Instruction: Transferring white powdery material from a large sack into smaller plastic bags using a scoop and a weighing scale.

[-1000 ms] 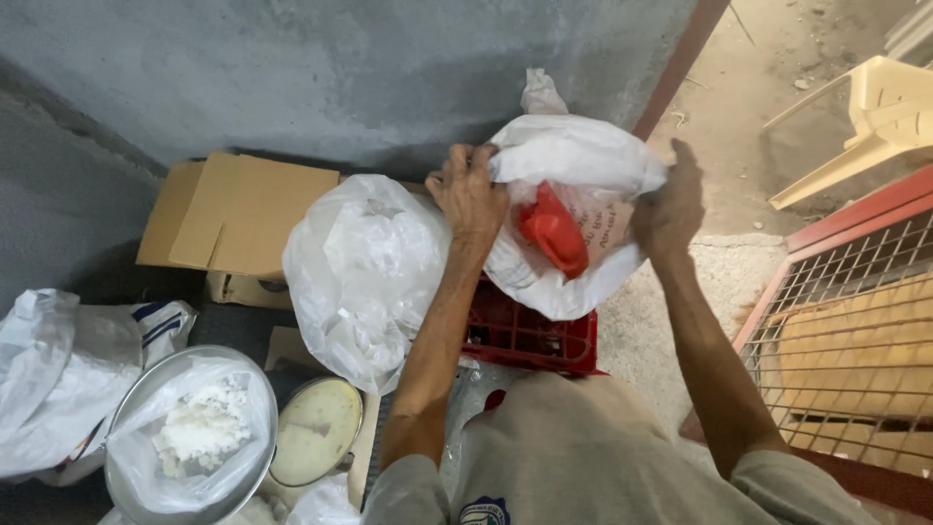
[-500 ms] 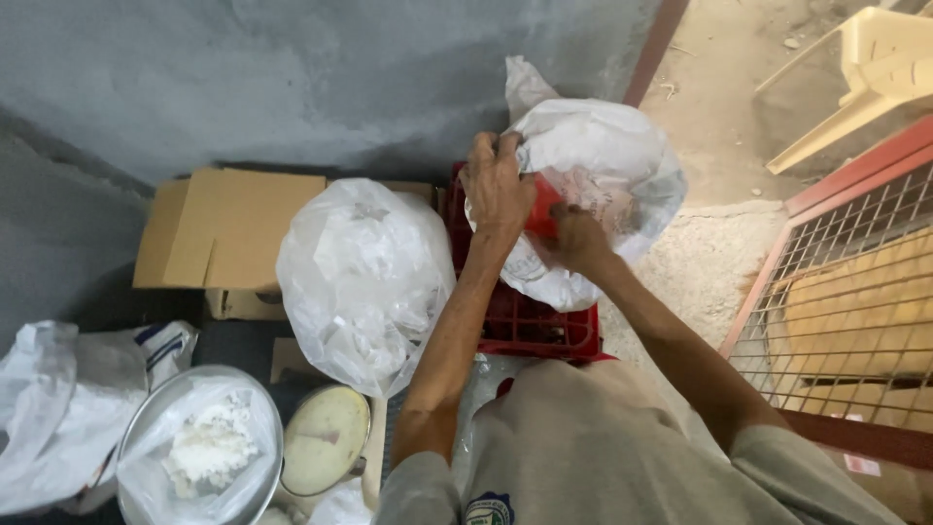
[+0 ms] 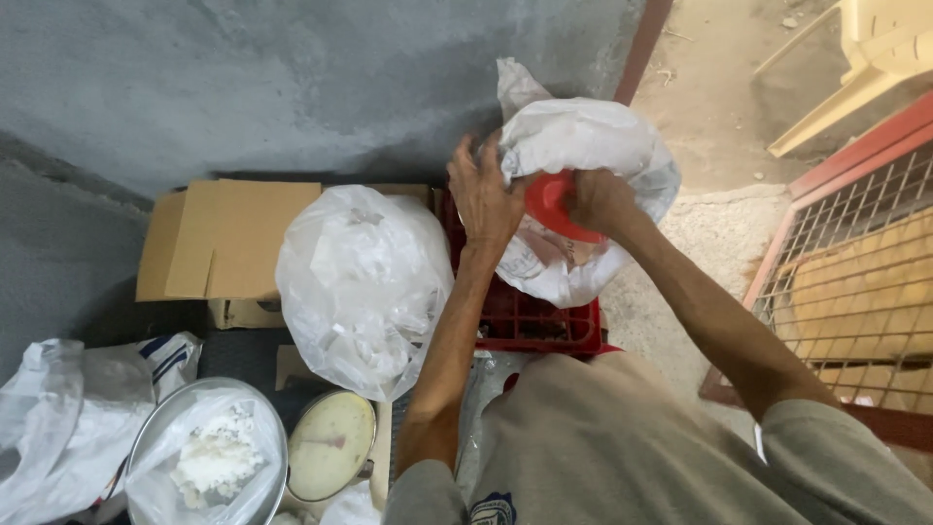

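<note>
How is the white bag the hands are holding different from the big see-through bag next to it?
The white sack is cloudy white and open at the top; the clear bag is see-through and bunched shut. The left hand grips the white sack and the right hand holds a red scoop in it; nobody touches the clear bag. The white sack sits in a red crate; the clear bag sits beside the crate. Both are plastic and bulging full.

The white sack at upper centre was thin, crinkled plastic with a soft sheen; the red scoop against it looked smooth, glossy plastic. The crate below was matt red plastic. Left of it, the box was plain matt cardboard, the wall rough grey cement.
</note>
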